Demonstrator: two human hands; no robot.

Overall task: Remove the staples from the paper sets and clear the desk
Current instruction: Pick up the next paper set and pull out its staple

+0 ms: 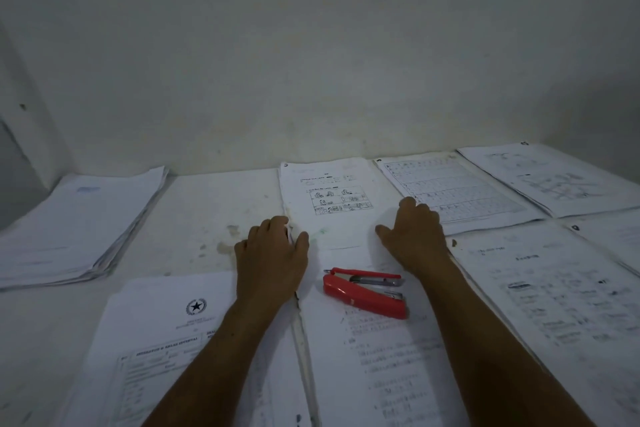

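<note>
Paper sets spread flat over white desk, thin printed sheets. Nearest: star-emblem set lower left, text set centre carrying red plastic stapler, metal parts showing. Both forearms stretched forward. Left hand pinches left edge of cartoon-panel set, thumb on top. Right hand rests on its right edge, fingers loosely bent, grip unclear. Farther: grid set, thick stack far left.
</note>
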